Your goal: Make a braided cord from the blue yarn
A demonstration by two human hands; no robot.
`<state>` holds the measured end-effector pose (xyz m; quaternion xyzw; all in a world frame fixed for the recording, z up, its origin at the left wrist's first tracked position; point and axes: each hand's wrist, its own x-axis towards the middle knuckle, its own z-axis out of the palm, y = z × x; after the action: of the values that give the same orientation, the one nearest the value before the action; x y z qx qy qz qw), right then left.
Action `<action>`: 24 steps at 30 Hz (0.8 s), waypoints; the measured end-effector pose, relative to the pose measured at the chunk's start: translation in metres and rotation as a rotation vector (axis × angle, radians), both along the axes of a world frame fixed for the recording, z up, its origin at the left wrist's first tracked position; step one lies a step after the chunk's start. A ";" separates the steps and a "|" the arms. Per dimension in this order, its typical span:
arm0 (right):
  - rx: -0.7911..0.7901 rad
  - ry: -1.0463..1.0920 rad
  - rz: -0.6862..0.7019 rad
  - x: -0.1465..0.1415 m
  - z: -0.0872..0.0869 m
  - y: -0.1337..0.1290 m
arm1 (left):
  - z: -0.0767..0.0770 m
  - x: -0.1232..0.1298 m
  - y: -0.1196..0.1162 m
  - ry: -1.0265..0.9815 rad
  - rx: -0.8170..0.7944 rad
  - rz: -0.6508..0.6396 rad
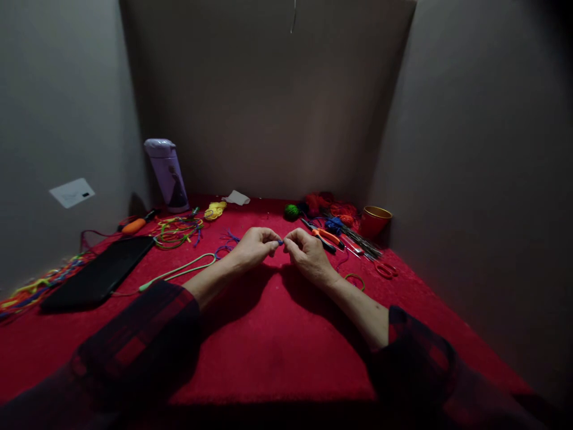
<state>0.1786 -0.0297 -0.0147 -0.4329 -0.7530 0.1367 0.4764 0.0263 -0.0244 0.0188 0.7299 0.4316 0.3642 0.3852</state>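
Observation:
Both hands meet over the middle of the red cloth (pixel 277 340), fingertips nearly touching. My left hand (pixel 255 246) pinches a small piece of blue cord (pixel 280 242) between thumb and forefinger. Close on its right, my right hand (pixel 307 254) is also in a pinch at the other end of that cord; its fingers hide most of what they grip. Loose blue-purple cord (pixel 229 237) lies just left of my left hand. A pale green cord loop (pixel 192 264) rests near my left wrist.
At the left are a black tablet (pixel 101 275), coloured cords (pixel 176 232) and a purple bottle (pixel 169 176). Yellow yarn (pixel 215 210) lies farther back. To the right are orange-handled pliers (pixel 329 237), red scissors (pixel 385 270), a green yarn ball (pixel 292 212) and a red cup (pixel 375 223).

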 end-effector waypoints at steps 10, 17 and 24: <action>-0.010 -0.006 -0.103 0.000 0.000 0.001 | 0.005 0.002 -0.005 -0.021 -0.074 0.024; -0.040 0.054 -0.154 0.004 -0.005 0.009 | 0.004 0.004 -0.005 -0.072 -0.098 0.044; -0.097 0.131 -0.025 0.004 -0.005 0.010 | 0.005 0.001 -0.004 -0.072 -0.051 0.091</action>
<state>0.1827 -0.0200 -0.0196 -0.4551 -0.7073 0.1949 0.5047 0.0277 -0.0283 0.0234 0.6861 0.4592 0.3961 0.4019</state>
